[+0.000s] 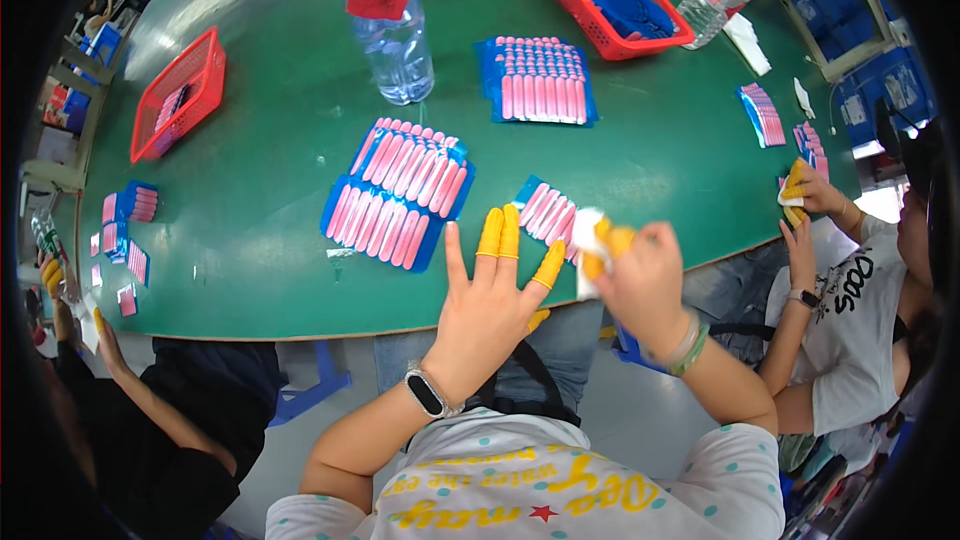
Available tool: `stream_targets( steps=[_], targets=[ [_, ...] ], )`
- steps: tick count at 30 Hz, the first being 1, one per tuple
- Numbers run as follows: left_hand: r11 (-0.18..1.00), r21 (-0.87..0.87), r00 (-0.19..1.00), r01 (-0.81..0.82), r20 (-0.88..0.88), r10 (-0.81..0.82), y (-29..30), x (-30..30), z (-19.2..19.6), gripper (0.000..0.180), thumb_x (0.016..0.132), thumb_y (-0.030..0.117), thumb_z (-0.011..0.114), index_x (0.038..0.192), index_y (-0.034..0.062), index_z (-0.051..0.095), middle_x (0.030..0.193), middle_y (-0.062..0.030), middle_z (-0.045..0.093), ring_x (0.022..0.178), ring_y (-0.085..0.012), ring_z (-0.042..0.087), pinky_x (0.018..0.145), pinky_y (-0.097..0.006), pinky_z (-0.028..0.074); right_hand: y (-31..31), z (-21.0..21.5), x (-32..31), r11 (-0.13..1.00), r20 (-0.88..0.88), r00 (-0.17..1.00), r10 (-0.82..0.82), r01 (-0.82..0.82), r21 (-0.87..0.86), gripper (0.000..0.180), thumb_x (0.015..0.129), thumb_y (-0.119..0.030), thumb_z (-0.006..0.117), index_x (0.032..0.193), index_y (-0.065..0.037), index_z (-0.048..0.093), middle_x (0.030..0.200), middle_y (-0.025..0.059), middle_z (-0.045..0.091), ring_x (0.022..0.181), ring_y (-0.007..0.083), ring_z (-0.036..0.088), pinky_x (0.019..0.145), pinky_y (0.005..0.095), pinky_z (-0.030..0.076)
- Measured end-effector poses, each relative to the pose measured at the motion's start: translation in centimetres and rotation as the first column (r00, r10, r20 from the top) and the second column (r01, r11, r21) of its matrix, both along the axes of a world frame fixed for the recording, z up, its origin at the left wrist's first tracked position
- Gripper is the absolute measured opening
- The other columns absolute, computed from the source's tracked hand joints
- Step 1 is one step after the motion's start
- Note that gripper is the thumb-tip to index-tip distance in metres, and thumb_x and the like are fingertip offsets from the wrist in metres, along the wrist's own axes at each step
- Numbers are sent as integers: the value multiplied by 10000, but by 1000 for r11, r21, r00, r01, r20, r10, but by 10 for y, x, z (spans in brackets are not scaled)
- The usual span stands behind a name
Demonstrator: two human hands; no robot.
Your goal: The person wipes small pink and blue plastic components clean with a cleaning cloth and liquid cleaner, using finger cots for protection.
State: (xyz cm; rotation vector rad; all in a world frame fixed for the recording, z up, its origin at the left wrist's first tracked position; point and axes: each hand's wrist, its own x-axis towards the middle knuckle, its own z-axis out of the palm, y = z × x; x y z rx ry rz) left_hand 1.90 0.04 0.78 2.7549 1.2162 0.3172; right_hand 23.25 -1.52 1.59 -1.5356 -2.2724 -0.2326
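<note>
A small blue-backed piece carrying a row of pink, rounded strips (546, 212) lies near the table's front edge. My left hand (480, 315) rests beside it with fingers stretched and spread; several of them wear yellow finger cots, and the fingertips reach the piece's near side. In my right hand (645, 275), also with yellow finger cots, a folded white wipe (586, 235) is gripped at the right end of that piece. The right hand is slightly blurred, and its contact with the strips is partly hidden. Larger blue sheets with pink strips (400, 190) lie left of my fingers.
Farther back on the green table (270, 200) is another sheet stack (541, 85). A water bottle (400, 55), a second bottle (715, 0), a red basket of blue material (650, 43) and another red basket (212, 70) stand around. Co-workers' hands work at left and right.
</note>
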Motion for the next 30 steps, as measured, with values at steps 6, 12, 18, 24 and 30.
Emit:
stream_targets(
  steps=[6,12,18,24,30],
  targets=[
    [1000,15,999,21,32,-22,-1,-5,2,812,757,536,721,1446,177,485,1454,-305,411,1388,-413,370,1099,-743,156,8,9,25,977,-6,977,-213,213,-3,244,773,-160,773,948,-19,679,699,104,624,643,281,576,749,372,453],
    [988,20,983,-154,105,151,-5,-39,17,846,802,647,610,1448,117,476,1501,-290,340,1436,-457,273,1058,-805,57,8,-4,22,948,-245,916,-319,303,-99,239,774,-105,745,983,-4,687,719,101,616,720,271,550,690,376,453],
    [893,207,909,-399,-36,414,23,-80,40,684,861,586,588,1410,182,540,1508,-299,332,1433,-489,244,1076,-777,64,8,-17,18,922,-490,782,-386,325,-208,219,789,-76,738,972,23,670,753,117,613,732,258,554,649,373,459],
    [970,131,979,-205,34,202,16,-42,29,666,851,545,631,1382,150,561,1492,-297,365,1431,-470,270,1107,-737,109,10,-26,15,932,-791,494,-361,230,-282,166,881,-50,696,1009,42,643,799,43,643,704,83,575,605,243,462],
    [974,208,994,-92,76,77,58,15,39,777,853,563,622,1334,-42,539,1387,-283,496,1375,-423,388,1164,-625,183,4,-30,17,956,-804,523,-283,226,-189,200,891,-90,719,1035,30,649,802,34,648,693,73,579,601,228,463]
  ],
)
